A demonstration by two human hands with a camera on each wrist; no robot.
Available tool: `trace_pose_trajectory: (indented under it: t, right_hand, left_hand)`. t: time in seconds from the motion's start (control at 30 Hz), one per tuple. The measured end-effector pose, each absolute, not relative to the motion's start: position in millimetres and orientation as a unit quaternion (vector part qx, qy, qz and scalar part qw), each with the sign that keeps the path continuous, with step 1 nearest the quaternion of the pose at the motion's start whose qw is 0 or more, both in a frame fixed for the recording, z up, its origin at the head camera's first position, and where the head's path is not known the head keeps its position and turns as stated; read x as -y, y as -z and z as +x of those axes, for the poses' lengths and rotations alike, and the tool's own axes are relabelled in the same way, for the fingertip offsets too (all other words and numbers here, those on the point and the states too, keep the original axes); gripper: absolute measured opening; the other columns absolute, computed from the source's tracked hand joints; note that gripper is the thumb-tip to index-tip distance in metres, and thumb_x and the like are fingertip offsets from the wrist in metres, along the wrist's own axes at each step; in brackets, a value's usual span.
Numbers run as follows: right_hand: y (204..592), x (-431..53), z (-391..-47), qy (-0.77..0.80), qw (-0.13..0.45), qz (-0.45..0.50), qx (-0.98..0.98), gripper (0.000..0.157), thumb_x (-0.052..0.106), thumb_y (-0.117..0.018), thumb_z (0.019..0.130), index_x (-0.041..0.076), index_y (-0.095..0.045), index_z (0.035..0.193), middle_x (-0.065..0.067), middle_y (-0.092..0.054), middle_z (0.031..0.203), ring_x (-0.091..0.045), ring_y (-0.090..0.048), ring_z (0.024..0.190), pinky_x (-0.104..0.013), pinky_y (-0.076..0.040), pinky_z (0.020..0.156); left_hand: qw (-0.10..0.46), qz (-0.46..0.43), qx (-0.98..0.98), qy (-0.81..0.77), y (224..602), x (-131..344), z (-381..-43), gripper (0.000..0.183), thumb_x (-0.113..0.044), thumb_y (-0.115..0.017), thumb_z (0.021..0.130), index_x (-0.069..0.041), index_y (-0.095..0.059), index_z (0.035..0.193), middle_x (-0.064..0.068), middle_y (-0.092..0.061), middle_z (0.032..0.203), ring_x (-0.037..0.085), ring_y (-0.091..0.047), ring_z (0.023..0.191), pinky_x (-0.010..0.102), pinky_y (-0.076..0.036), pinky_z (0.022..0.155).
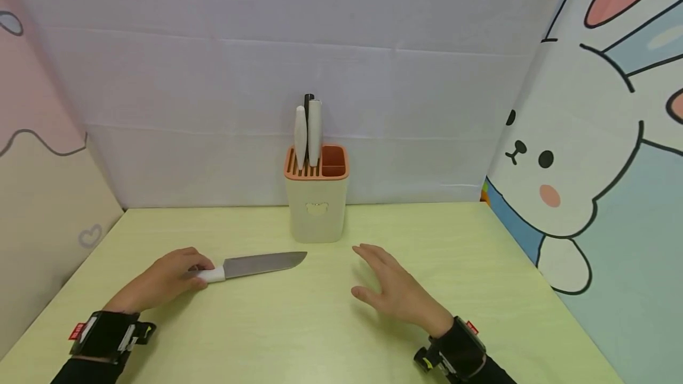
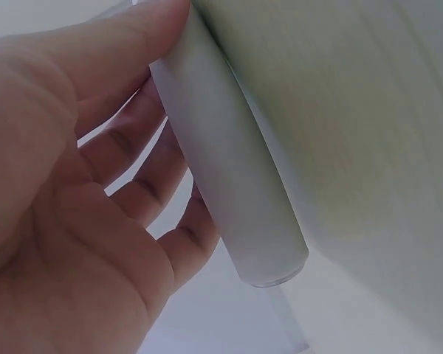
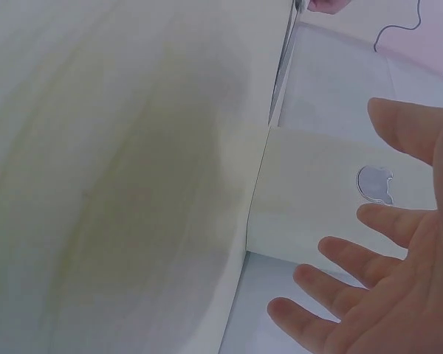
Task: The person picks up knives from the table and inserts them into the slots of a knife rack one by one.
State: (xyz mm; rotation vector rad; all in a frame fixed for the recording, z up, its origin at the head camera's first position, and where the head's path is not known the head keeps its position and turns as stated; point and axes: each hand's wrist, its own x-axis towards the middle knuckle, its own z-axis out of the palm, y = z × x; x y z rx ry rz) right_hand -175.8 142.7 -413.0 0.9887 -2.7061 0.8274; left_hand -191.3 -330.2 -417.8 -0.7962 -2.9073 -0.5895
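Note:
My left hand pinches the white handle of a kitchen knife between thumb and fingers. Its broad steel blade points right, low over the table, with the tip in front of the knife block. In the left wrist view the thumb lies along the white knife handle and the fingers curl behind it. My right hand hovers right of the blade tip, fingers spread and holding nothing. The cream knife block with an orange slotted top stands at the back; the right wrist view shows the spread fingers before it.
White-handled utensils and a black-handled one stand in the block's left slots, beside an orange compartment. Behind the light wooden table hangs a white cloth. Cartoon-printed panels flank both sides.

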Motion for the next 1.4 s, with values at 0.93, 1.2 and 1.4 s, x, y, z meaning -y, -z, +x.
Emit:
trace_pose_trajectory:
  t: [0.93,1.2,1.4]
  right_hand:
    - [409,-153,-176,-0.254,0.037,0.287,0.923,0.073,0.04,-0.066,0.09,0.018,-0.03,0.149,-0.009,-0.029,0.15,-0.025,-0.03,0.134,-0.049,-0.039,0.1]
    - [407,-156,-180,-0.243,0.037,0.28,0.928,0.072,0.041,-0.065,0.09,0.018,-0.03,0.149,-0.01,-0.029,0.15,-0.026,-0.029,0.134,-0.049,-0.037,0.102]
    - [408,-159,-182,-0.237,0.033,0.273,0.932,0.072,0.041,-0.066,0.09,0.018,-0.031,0.149,-0.01,-0.028,0.151,-0.025,-0.028,0.135,-0.048,-0.036,0.102]
  left_hand:
    - [0.035,-0.264,0.946,0.184,426,264,-192,0.023,-0.023,-0.078,0.081,-0.023,-0.067,0.101,-0.014,-0.055,0.094,0.007,-0.05,0.084,0.031,-0.048,0.075]
    - [0.041,-0.281,0.941,0.186,429,244,-197,0.022,-0.023,-0.077,0.081,-0.022,-0.067,0.102,-0.015,-0.055,0.095,0.007,-0.049,0.085,0.031,-0.048,0.075]
    - [0.048,-0.301,0.933,0.19,432,231,-202,0.023,-0.023,-0.078,0.08,-0.022,-0.067,0.101,-0.014,-0.055,0.094,0.008,-0.048,0.084,0.03,-0.047,0.073]
